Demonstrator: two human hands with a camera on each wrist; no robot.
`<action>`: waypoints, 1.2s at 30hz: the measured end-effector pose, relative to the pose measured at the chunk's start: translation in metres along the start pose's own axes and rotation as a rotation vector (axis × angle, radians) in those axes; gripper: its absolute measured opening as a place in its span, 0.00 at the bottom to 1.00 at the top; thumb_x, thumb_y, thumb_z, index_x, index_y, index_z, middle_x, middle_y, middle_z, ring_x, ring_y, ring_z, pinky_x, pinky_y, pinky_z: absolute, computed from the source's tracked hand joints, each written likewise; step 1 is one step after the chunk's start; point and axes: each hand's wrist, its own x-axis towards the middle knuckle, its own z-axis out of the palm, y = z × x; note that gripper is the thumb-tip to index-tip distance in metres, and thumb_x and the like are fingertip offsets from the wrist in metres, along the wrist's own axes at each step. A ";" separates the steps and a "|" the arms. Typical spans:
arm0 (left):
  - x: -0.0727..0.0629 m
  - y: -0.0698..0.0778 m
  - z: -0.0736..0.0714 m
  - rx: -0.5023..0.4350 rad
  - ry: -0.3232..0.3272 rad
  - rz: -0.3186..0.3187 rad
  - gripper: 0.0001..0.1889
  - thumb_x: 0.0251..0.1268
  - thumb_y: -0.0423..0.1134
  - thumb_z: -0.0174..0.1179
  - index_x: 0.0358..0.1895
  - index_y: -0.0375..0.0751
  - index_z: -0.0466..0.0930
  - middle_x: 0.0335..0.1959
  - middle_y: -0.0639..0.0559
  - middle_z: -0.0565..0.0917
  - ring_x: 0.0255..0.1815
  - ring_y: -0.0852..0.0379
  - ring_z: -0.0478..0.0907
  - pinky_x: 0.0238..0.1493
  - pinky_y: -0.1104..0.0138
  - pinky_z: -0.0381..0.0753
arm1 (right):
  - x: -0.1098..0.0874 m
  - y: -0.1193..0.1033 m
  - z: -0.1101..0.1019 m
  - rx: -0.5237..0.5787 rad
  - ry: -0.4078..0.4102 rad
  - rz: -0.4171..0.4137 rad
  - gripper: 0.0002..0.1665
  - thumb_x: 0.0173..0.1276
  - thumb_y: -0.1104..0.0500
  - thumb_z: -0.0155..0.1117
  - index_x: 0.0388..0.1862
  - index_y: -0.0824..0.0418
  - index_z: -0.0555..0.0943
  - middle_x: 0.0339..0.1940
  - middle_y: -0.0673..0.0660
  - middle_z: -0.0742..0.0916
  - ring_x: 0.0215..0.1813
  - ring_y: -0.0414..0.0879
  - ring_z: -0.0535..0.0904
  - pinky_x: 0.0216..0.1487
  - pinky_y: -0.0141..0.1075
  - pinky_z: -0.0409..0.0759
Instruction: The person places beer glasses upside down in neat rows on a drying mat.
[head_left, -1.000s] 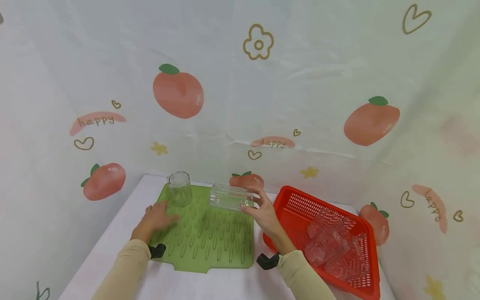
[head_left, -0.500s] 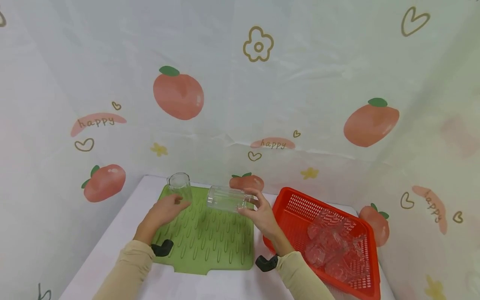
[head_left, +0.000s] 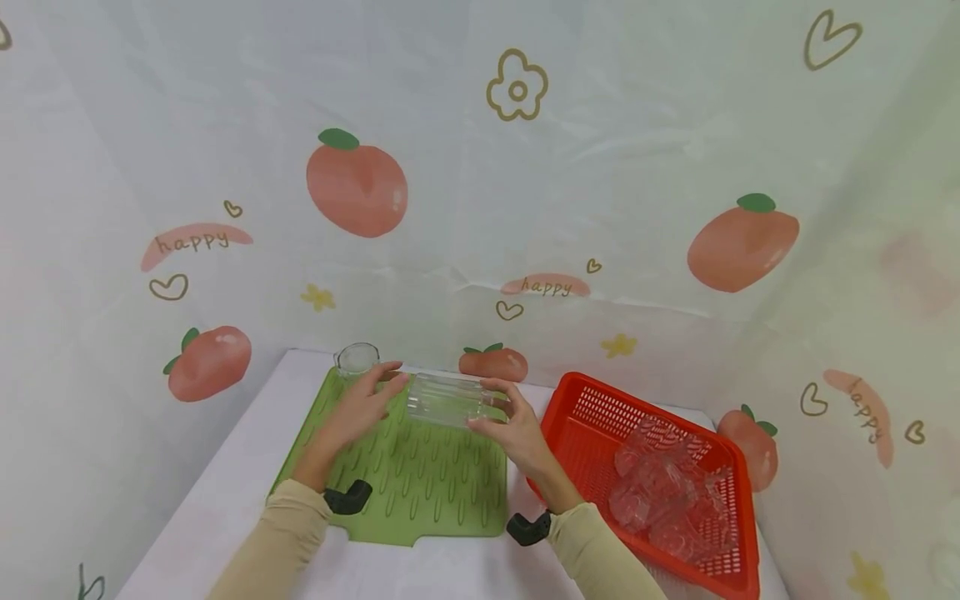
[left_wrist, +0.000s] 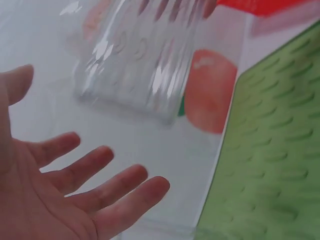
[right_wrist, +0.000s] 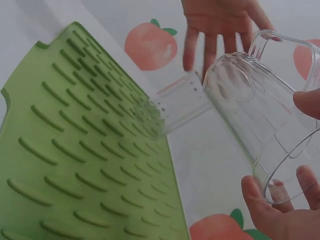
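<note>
My right hand [head_left: 521,429] grips a clear glass mug [head_left: 442,398] near its rim and holds it on its side above the green ribbed mat [head_left: 442,500]. In the right wrist view, the handle [right_wrist: 280,37] of that mug faces up, and my fingers and thumb are about the rim. My left hand [head_left: 358,417] is close to the mug's base, fingers spread; a gap shows between them in the left wrist view. Upright on the mat's back left corner stands a second clear mug [head_left: 357,358], partly hidden behind my left hand.
To the right, a red perforated basket [head_left: 558,417] holds several clear mugs [head_left: 660,492] heaped together. A white table [head_left: 457,575] lies under the mat. Behind it hangs a white cloth [head_left: 450,208] printed with fruit.
My left hand has moved right and away from me, passing in front of the standing mug toward the held one. The held mug has shifted slightly left.
</note>
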 end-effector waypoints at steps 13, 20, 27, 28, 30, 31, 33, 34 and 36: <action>0.007 0.008 0.037 -0.242 -0.005 -0.046 0.33 0.82 0.60 0.39 0.79 0.45 0.55 0.73 0.29 0.65 0.70 0.30 0.71 0.51 0.50 0.88 | -0.002 -0.002 0.009 0.027 -0.051 -0.020 0.36 0.66 0.69 0.69 0.71 0.57 0.68 0.68 0.65 0.76 0.61 0.59 0.78 0.53 0.36 0.87; 0.005 0.010 0.041 -0.297 0.010 -0.017 0.31 0.84 0.57 0.38 0.79 0.44 0.54 0.71 0.28 0.67 0.66 0.29 0.74 0.47 0.51 0.89 | -0.006 0.001 0.005 -0.089 -0.106 0.005 0.39 0.70 0.64 0.67 0.77 0.50 0.65 0.73 0.60 0.73 0.70 0.57 0.74 0.58 0.36 0.85; 0.006 0.014 0.040 -0.312 0.025 0.000 0.28 0.84 0.55 0.41 0.77 0.45 0.57 0.66 0.33 0.66 0.58 0.36 0.78 0.47 0.53 0.88 | -0.004 0.008 0.002 -0.061 -0.181 -0.047 0.46 0.71 0.68 0.66 0.83 0.55 0.56 0.80 0.62 0.65 0.76 0.69 0.65 0.63 0.34 0.82; 0.006 0.013 0.039 -0.312 0.023 0.007 0.28 0.83 0.54 0.42 0.77 0.45 0.57 0.66 0.33 0.65 0.57 0.36 0.79 0.47 0.53 0.88 | -0.004 0.008 0.003 -0.064 -0.176 -0.049 0.47 0.71 0.67 0.66 0.83 0.54 0.56 0.80 0.62 0.65 0.76 0.68 0.66 0.63 0.35 0.82; 0.006 0.013 0.039 -0.304 0.025 0.013 0.28 0.82 0.53 0.46 0.77 0.46 0.58 0.66 0.35 0.65 0.58 0.37 0.78 0.47 0.54 0.87 | -0.004 0.008 0.003 -0.078 -0.167 -0.045 0.46 0.71 0.66 0.66 0.83 0.54 0.57 0.79 0.61 0.66 0.75 0.66 0.68 0.64 0.38 0.82; 0.006 0.012 0.039 -0.293 0.024 0.019 0.28 0.82 0.52 0.47 0.77 0.46 0.58 0.67 0.36 0.64 0.59 0.37 0.77 0.47 0.54 0.87 | -0.005 0.009 0.003 -0.090 -0.162 -0.040 0.46 0.71 0.65 0.66 0.83 0.53 0.57 0.79 0.60 0.67 0.74 0.64 0.69 0.65 0.40 0.82; 0.006 0.011 0.038 -0.279 0.019 0.021 0.28 0.81 0.51 0.49 0.77 0.46 0.58 0.69 0.36 0.62 0.61 0.36 0.76 0.47 0.54 0.86 | -0.006 0.011 0.004 -0.115 -0.153 -0.025 0.45 0.72 0.63 0.66 0.83 0.52 0.58 0.79 0.60 0.67 0.73 0.60 0.71 0.68 0.44 0.80; 0.005 0.010 0.038 -0.271 0.017 0.022 0.28 0.81 0.51 0.50 0.76 0.46 0.58 0.71 0.36 0.61 0.62 0.36 0.76 0.48 0.55 0.86 | -0.006 0.011 0.004 -0.128 -0.147 -0.013 0.45 0.71 0.63 0.67 0.82 0.51 0.58 0.79 0.59 0.68 0.73 0.58 0.71 0.69 0.45 0.79; 0.004 0.009 0.038 -0.250 0.013 0.026 0.28 0.80 0.51 0.51 0.76 0.47 0.59 0.73 0.36 0.60 0.65 0.36 0.74 0.48 0.55 0.84 | -0.008 0.012 0.004 -0.139 -0.143 0.004 0.45 0.71 0.62 0.67 0.82 0.51 0.59 0.79 0.58 0.68 0.73 0.57 0.72 0.70 0.48 0.78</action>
